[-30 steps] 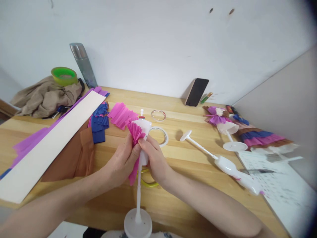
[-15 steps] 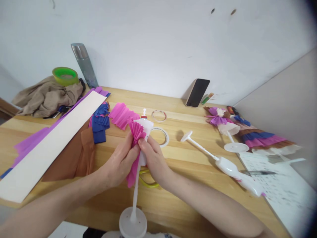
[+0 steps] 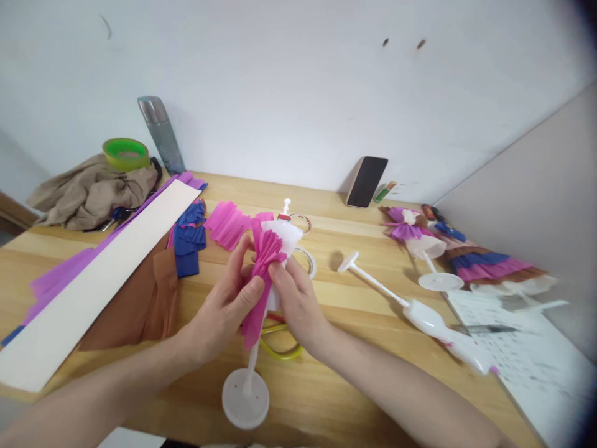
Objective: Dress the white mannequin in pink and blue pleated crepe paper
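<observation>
A small white mannequin on a stand leans between my hands, its neck knob at the top and white paper round its upper body. Gathered pink crepe paper lies in folds against its front and hangs down beside the pole. My left hand grips this pink paper from the left, thumb in front and index finger bent. With its thumb pressed on the folds, my right hand pinches the paper against the mannequin; its other fingers are partly hidden behind.
Yellow-handled scissors and a tape roll lie close by. Leftward are pink pieces, blue strips, brown paper and a long white card. Another mannequin lies at right, near a dressed one and a phone.
My left fingers have loosened and spread a little on the pink paper, whose folds now fan wider. The mannequin's top has shifted right, and its base has moved slightly up in view.
</observation>
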Action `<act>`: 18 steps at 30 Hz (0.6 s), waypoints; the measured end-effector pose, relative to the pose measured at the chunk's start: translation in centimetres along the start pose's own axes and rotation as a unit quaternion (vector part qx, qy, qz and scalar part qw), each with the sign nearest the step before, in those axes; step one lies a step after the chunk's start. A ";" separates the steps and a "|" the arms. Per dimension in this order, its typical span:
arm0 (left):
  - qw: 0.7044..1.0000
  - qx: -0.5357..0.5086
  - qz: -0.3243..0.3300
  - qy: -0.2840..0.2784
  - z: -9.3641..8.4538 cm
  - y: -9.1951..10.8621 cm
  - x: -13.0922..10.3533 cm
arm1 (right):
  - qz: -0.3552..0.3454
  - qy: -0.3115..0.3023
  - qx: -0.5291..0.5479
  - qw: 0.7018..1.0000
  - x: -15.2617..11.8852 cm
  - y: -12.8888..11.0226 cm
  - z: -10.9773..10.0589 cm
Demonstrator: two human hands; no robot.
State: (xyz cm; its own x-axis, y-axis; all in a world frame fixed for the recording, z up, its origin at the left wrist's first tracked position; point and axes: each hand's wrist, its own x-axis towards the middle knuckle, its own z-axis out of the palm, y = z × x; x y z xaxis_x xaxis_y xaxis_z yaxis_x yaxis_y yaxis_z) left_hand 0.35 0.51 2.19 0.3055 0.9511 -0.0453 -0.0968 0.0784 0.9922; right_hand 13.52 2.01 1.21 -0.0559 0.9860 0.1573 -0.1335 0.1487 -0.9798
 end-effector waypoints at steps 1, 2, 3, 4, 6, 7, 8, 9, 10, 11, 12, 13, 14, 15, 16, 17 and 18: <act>1.000 -0.008 -0.004 0.002 0.1 0.3 -0.1 | -0.017 -0.004 -0.002 1.000 0.0 0.0 -0.1; 1.000 -0.013 -0.008 0.006 0.3 0.6 -0.1 | -0.037 -0.009 -0.004 0.999 0.0 0.0 -0.3; 1.000 -0.018 -0.010 0.012 0.3 0.9 -0.1 | -0.058 -0.014 -0.006 0.998 -0.1 0.0 -0.4; 1.000 -0.023 -0.009 0.018 0.3 1.1 -0.1 | -0.077 -0.018 -0.009 0.997 -0.1 -0.1 -0.5; 0.999 -0.021 0.007 0.027 0.1 1.2 0.1 | -0.106 -0.023 -0.017 0.994 0.0 -0.2 -0.8; 0.999 -0.015 0.020 0.027 0.0 1.2 0.3 | -0.113 -0.025 -0.020 0.993 0.0 -0.2 -0.9; 0.999 -0.005 0.032 0.024 -0.2 1.2 0.6 | -0.117 -0.029 -0.022 0.992 0.1 -0.2 -0.9; 0.999 0.005 0.041 0.018 -0.3 1.2 0.8 | -0.117 -0.032 -0.021 0.992 0.1 -0.2 -1.0; 0.999 0.014 0.045 0.013 -0.4 1.1 1.1 | -0.113 -0.036 -0.018 0.993 0.2 -0.2 -1.0; 0.999 0.019 0.047 0.010 -0.4 1.1 1.3 | -0.109 -0.037 -0.013 0.993 0.2 -0.2 -1.1; 0.999 0.021 0.047 0.008 -0.4 1.1 1.4 | -0.104 -0.038 -0.009 0.994 0.3 -0.2 -1.1; 0.999 0.023 0.045 0.005 -0.3 1.1 1.5 | -0.102 -0.036 -0.005 0.994 0.3 -0.1 -1.1; 0.999 0.027 0.044 0.001 -0.1 1.2 1.5 | -0.102 -0.035 -0.002 0.994 0.4 -0.1 -1.1; 0.998 0.031 0.046 -0.005 0.1 1.2 1.6 | -0.102 -0.034 -0.001 0.994 0.4 -0.1 -1.1; 0.998 0.036 0.051 -0.012 0.3 1.3 1.6 | -0.102 -0.033 -0.002 0.994 0.4 -0.1 -1.1; 0.997 0.043 0.057 -0.019 0.6 1.5 1.6 | -0.101 -0.032 -0.003 0.994 0.4 -0.2 -1.1; 0.996 0.050 0.065 -0.023 0.8 1.6 1.6 | -0.101 -0.031 -0.005 0.994 0.5 -0.2 -1.2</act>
State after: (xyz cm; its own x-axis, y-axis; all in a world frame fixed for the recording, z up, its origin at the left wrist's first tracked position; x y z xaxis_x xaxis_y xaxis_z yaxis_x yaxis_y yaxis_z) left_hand 1.44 1.96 3.81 0.3401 0.9364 0.0868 -0.0433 -0.0766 0.9961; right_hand 14.68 2.52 1.33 -0.0901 0.9296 0.3575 -0.1378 0.3438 -0.9289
